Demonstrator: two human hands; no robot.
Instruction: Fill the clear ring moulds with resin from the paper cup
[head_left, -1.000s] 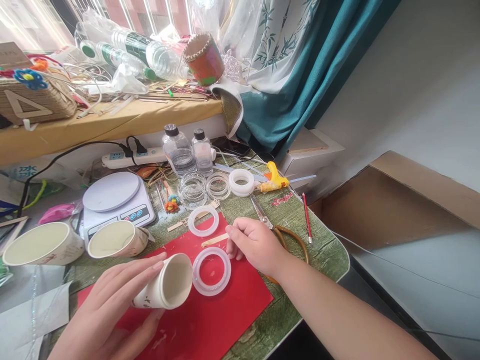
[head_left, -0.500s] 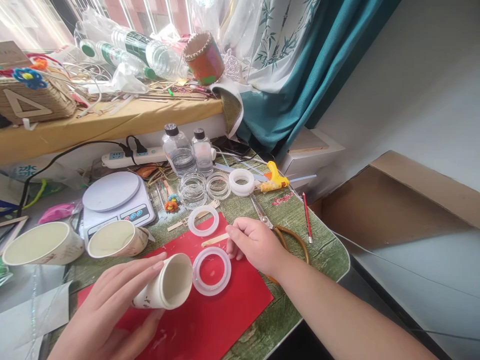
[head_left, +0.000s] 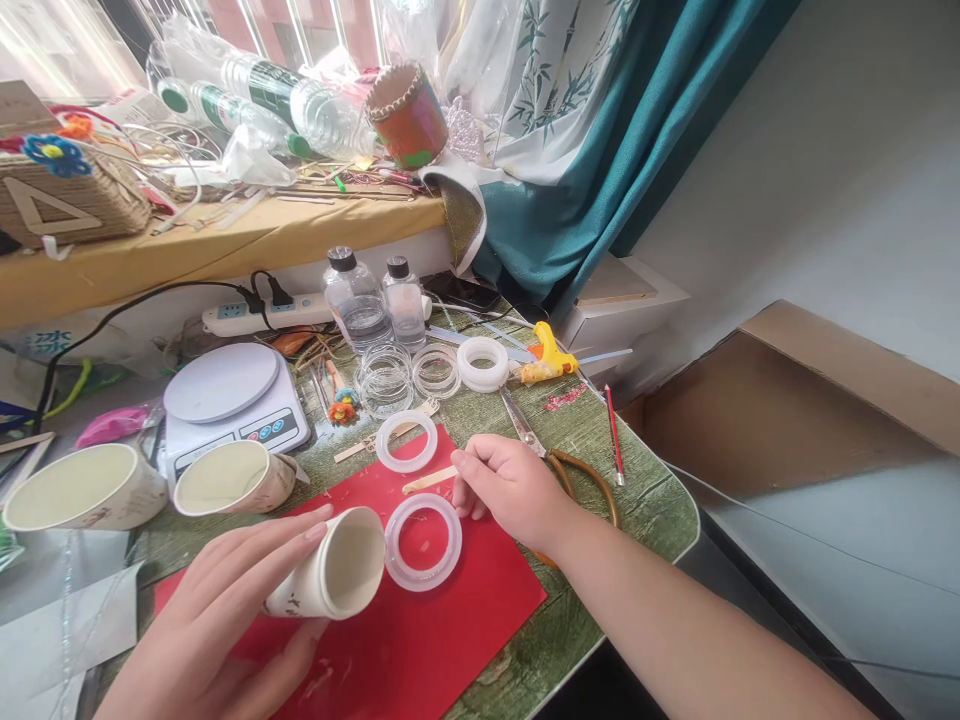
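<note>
Paper cup [head_left: 349, 565] is held in the left hand [head_left: 225, 590], tilted well over, its mouth turned away from the left fingers and toward the lower ring [head_left: 424, 582]. The left fingers are laid along the upper wall and the thumb is set below; they are spread only as far as the cup body requires. A flat wooden stick [head_left: 431, 482] is pinched by the right fingers of the right hand [head_left: 510, 490], its free end pointed leftward over the red sheet [head_left: 480, 610].

Work is judged to be partway through: cup and stick are in hand, and the lower ring is positioned between the two sets of fingers, just beside the cup rim. Its fill cannot be determined. The upper ring [head_left: 406, 466] is laid beyond the stick tip, untouched by the fingers. No stream from the cup is visible; the amount left to do cannot be told.

The cup's interior is pale and smooth, its rim rolled, its outer wall marked with dark print. No contents can be made out. Beyond the left fingers, a scale [head_left: 225, 385] is set on the worktop [head_left: 645, 510].
</note>
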